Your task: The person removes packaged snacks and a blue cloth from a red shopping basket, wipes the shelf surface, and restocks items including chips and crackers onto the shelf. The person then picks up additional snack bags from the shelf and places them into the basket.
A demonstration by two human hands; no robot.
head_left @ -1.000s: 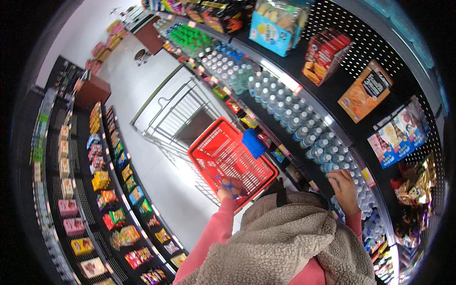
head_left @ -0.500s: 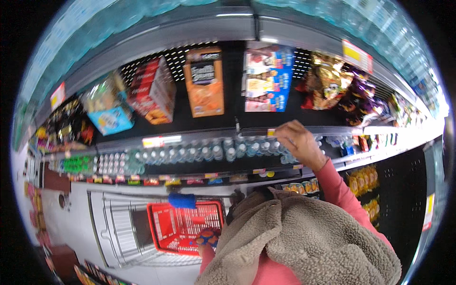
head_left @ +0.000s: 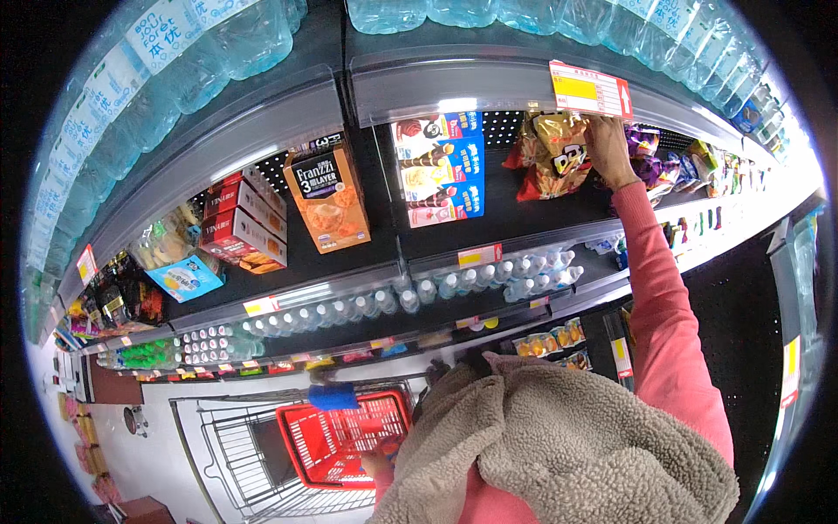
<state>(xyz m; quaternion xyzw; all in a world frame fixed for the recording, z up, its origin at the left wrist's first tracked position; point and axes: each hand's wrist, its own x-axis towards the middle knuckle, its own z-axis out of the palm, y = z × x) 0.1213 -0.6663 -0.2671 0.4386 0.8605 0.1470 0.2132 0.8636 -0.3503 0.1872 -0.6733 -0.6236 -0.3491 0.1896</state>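
My right hand (head_left: pixel 611 150) is raised to the shelf, with its fingers bent against the upper right edge of a gold snack bag (head_left: pixel 557 153); the fingertips are partly hidden. Red packaging shows beside that bag, and purple snack bags (head_left: pixel 656 166) lie just right of the hand. Low in the view, my left hand (head_left: pixel 377 465) is by the near side of a red shopping basket (head_left: pixel 301 450). Its fingers look closed round a small blue and reddish thing that I cannot make out. The basket sits in a metal shopping cart (head_left: pixel 229 454).
Blue and white biscuit boxes (head_left: pixel 445 170), an orange box (head_left: pixel 327 201) and red boxes (head_left: pixel 244 223) share the shelf. Water bottles (head_left: pixel 410 301) line the shelf below. A price tag (head_left: pixel 589 89) hangs from the upper shelf edge, above my right hand.
My right hand has moved up and forward from the lower shelf edge to the gold snack bag. The view has shifted, bringing the shelf goods leftward. My left hand stays by the basket.
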